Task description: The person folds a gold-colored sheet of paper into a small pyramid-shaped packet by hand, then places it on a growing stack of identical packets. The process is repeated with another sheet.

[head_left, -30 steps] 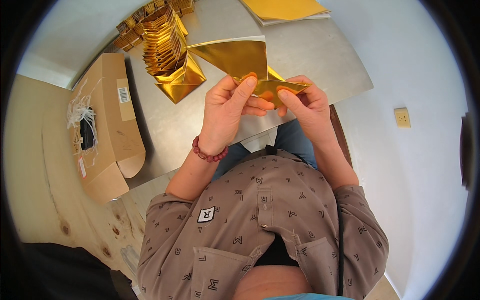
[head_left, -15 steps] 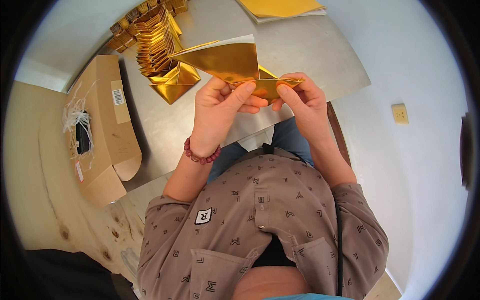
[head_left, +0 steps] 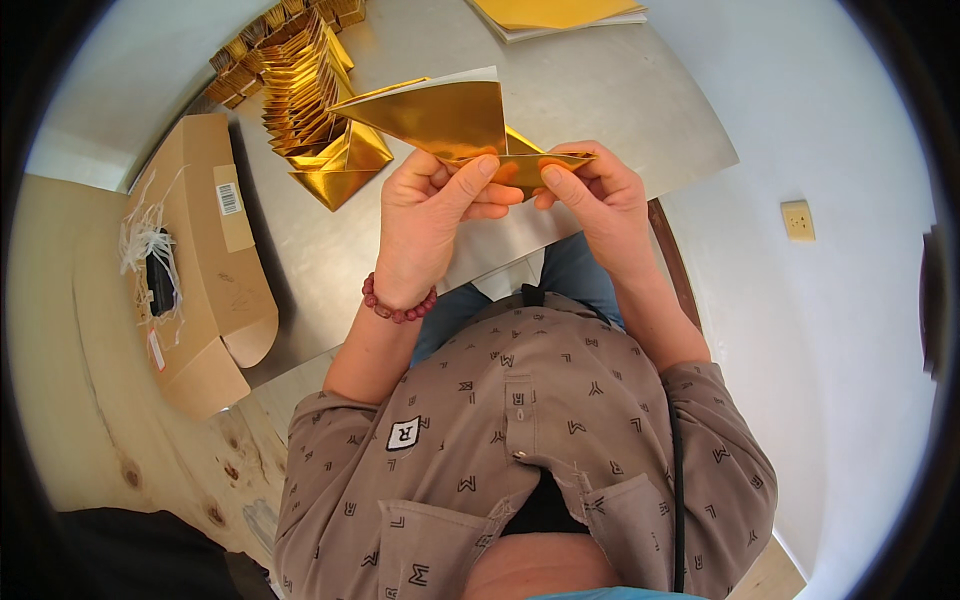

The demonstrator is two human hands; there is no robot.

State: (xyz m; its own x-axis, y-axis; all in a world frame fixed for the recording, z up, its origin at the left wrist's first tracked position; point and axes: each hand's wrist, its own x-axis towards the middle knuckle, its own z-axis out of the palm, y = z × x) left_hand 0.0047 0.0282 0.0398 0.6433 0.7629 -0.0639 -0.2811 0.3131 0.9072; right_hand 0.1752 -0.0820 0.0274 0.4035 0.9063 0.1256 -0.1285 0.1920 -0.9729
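Above the near edge of the metal table, both hands hold one sheet of shiny gold foil paper, partly folded, with a large pointed flap standing up on its left. My left hand pinches the lower folded strip near its middle, thumb on top and fingers curled beneath. On the strip's right end, my right hand presses with its thumb, the fingers closed behind. The paper's pale underside shows along the flap's upper edge. Just beyond my left hand lies a row of nested folded gold paper pieces.
An open cardboard box with white shredded strips and a dark object stands at the table's left. Bundled folded paper lines the far left edge. A stack of flat gold sheets lies at the back of the metal table. A wall is on the right.
The view has shifted slightly, so everything sits a little further left. Both hands keep their pinch on the gold paper, whose folded shape looks almost the same.
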